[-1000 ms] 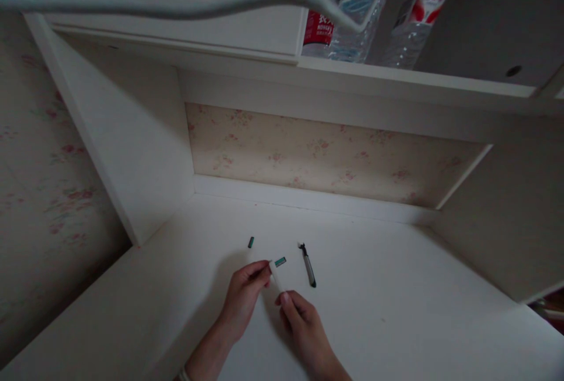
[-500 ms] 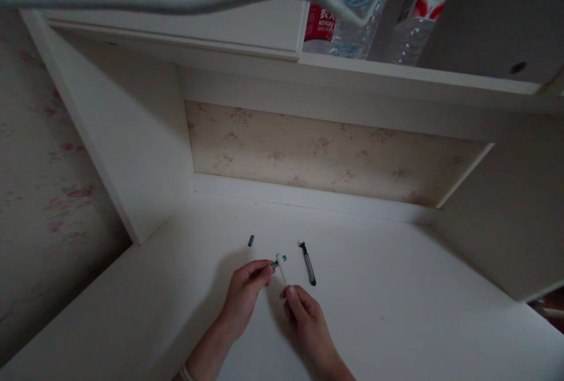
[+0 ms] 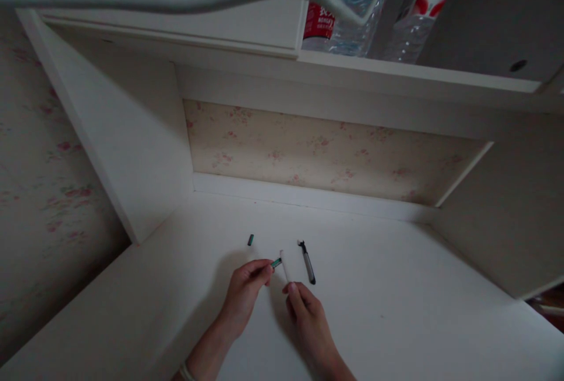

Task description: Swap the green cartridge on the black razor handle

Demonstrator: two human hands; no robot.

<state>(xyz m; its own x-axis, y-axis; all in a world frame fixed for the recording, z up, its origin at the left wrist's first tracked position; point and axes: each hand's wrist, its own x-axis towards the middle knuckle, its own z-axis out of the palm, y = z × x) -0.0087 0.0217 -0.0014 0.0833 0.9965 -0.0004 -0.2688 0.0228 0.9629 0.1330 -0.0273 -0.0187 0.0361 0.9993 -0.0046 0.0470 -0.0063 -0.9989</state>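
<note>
My left hand (image 3: 245, 290) pinches a small green cap-like piece (image 3: 276, 262) between thumb and fingers, just above the white desk (image 3: 396, 304). My right hand (image 3: 305, 316) grips the lower end of a thin white stick-shaped part (image 3: 284, 265), whose tip points up and away, close to the green piece. A black pen-like part (image 3: 307, 263) lies on the desk just right of the white part. Another small green piece (image 3: 251, 240) lies alone farther back on the left.
A white side panel (image 3: 132, 152) closes the desk's left side and another panel (image 3: 506, 216) the right. Floral wallpaper (image 3: 326, 155) backs the niche. Plastic bottles (image 3: 352, 11) stand on the shelf above. A grey cable (image 3: 154, 2) crosses the top.
The green piece that lay on the desk beside the white part is now pinched in my left hand. My right hand has turned the white part more upright, toward the green piece.
</note>
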